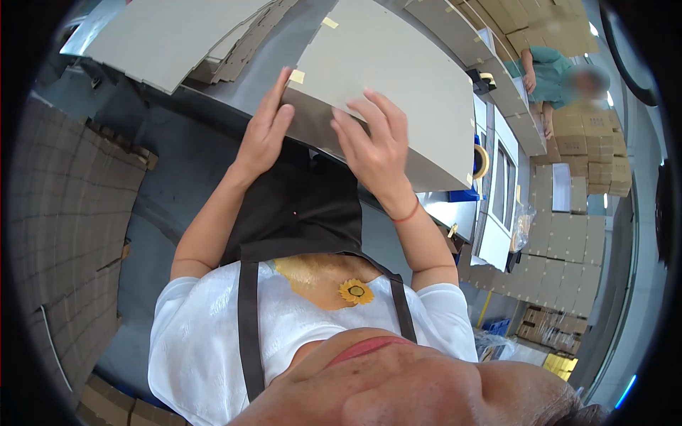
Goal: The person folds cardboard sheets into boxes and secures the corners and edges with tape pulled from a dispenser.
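A large grey cardboard box (398, 78) lies on the workbench in front of me, with small strips of yellowish tape (297, 77) at its corners and edges. My left hand (264, 138) is at the box's near left corner. Its fingers are straight, and the thumb stands apart. Over the near edge of the box, my right hand (376, 145) has bent, spread fingers and is slightly blurred. Nothing shows between them, and I cannot tell whether the fingertips touch the cardboard. A red band circles the right wrist.
Flat cardboard sheets (163, 35) are stacked at the left. Right of the box are a tape roll (481, 162) on a blue dispenser and a black tape dispenser (483, 82). A co-worker in a green top (547, 78) stands beyond, near stacked cartons (593, 145).
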`<state>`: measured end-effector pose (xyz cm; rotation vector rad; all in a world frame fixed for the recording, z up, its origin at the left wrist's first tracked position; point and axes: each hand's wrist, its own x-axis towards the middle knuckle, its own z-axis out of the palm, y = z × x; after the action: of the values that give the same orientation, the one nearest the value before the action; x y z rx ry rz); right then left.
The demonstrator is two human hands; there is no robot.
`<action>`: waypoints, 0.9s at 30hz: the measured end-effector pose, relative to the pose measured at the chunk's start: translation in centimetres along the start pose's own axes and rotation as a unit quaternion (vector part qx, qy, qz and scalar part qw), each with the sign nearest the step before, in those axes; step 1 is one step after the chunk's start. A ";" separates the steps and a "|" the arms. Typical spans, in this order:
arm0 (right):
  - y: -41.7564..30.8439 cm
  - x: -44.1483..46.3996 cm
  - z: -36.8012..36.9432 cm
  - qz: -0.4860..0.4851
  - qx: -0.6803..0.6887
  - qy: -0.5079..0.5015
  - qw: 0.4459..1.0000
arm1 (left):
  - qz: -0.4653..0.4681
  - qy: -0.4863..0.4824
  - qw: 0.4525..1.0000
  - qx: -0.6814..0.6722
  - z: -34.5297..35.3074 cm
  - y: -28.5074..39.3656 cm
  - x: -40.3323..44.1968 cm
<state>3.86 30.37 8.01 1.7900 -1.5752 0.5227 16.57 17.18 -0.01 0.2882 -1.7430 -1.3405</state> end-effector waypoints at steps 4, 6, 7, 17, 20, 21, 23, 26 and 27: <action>3.4 -5.8 -5.7 0.167 -0.067 0.037 0.983 | -0.137 -0.070 0.987 -0.045 -3.2 -3.3 0.2; 5.5 -8.8 -8.5 0.292 -0.141 0.103 0.940 | -0.181 -0.048 0.973 -0.135 -4.1 -3.1 1.9; 5.9 -10.3 -9.6 0.351 -0.172 0.141 0.909 | -0.193 -0.039 0.968 -0.156 -4.0 -2.2 3.0; 5.9 -17.2 -6.7 0.567 0.328 0.158 0.739 | -0.324 -0.022 0.916 -0.235 -1.2 -3.2 7.9; 8.9 -14.4 -8.0 0.463 0.255 0.139 0.838 | -0.305 0.003 0.886 -0.349 -2.6 -4.0 8.1; 9.4 -11.7 -9.9 0.413 0.213 0.140 0.874 | -0.300 -0.007 0.889 -0.345 -2.4 -3.5 7.9; 9.1 -6.1 -14.8 0.317 0.164 0.125 0.926 | -0.209 -0.027 0.832 -0.513 -1.2 -2.8 7.3; 12.0 -4.4 -15.4 0.281 0.112 0.269 0.915 | -0.236 -0.043 0.816 -0.526 0.3 -3.6 7.1; 12.7 -4.6 -14.8 0.299 0.313 0.282 0.856 | -0.281 -0.014 0.818 -0.501 1.0 -3.4 7.0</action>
<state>-7.26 43.77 17.85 1.2903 -1.5893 1.8532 10.67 12.04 0.59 0.1681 -0.7517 -2.4975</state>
